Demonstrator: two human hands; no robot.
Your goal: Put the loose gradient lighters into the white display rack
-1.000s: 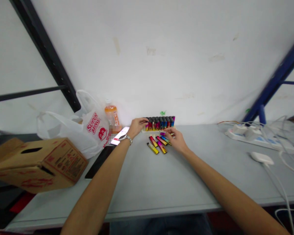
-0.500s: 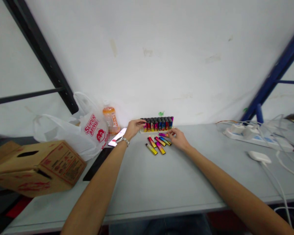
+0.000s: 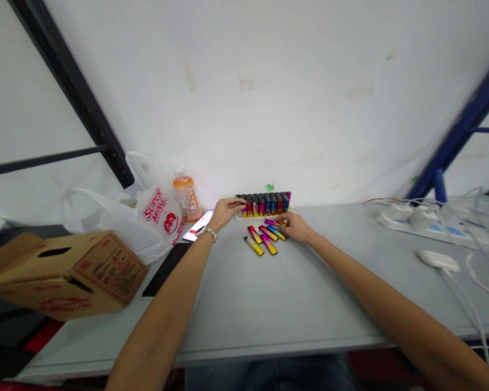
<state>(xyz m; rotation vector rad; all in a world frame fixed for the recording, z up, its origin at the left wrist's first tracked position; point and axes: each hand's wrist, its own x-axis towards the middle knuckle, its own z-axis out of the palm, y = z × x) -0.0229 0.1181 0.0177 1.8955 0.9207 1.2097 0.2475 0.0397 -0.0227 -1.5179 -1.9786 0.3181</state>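
Note:
Many disposable lighters point(image 3: 268, 205) with black tops and shiny coloured bodies stand upright in rows in a white tray point(image 3: 249, 219) against the wall. My left hand point(image 3: 225, 212) is at the tray's left end, thumb and fingers closed around the top of a corner lighter; the exact grip is partly hidden. In front of the tray lie several loose lighters point(image 3: 269, 244), yellow, red, pink and blue. My right hand point(image 3: 296, 228) pinches the right end of a pink-purple lighter point(image 3: 274, 222) at the back of this loose group.
On the left are a cardboard box point(image 3: 101, 271), a white plastic bag point(image 3: 155, 217), an orange drink bottle point(image 3: 186, 194), a phone with a lit screen point(image 3: 195, 227) and a black flat device point(image 3: 165, 271). At right lie a power strip point(image 3: 436, 227) and a white charger point(image 3: 438, 260) with cables.
My right fingers have closed in on the pink-purple lighter. My left hand stays at the tray's left end. The whole view has shifted slightly.

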